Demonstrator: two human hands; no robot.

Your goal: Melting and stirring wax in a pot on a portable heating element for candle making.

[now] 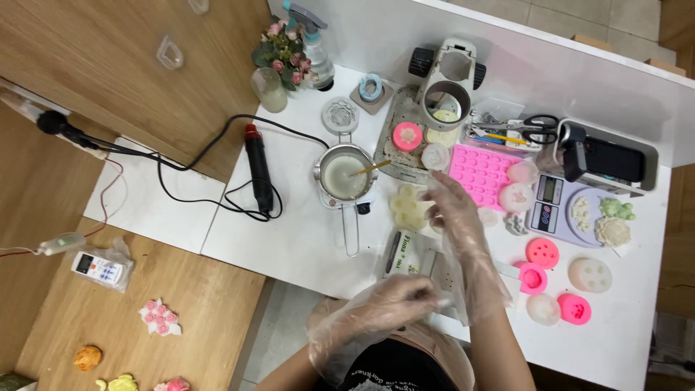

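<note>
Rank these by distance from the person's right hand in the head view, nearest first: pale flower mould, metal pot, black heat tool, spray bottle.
From the right hand:
1. Pale flower mould, just to its left.
2. Metal pot, further left.
3. Black heat tool, far left by the cable.
4. Spray bottle, at the table's back edge.

A flat rectangular package (403,255) with a white and dark label is seen near the worktop's front edge, just beside the gloved hands. A grey digital scale (552,205) with two small rectangular screens lies to the right. A white remote control (100,268) with a pale screen, wrapped in clear plastic, rests on the wooden surface at left.
</note>
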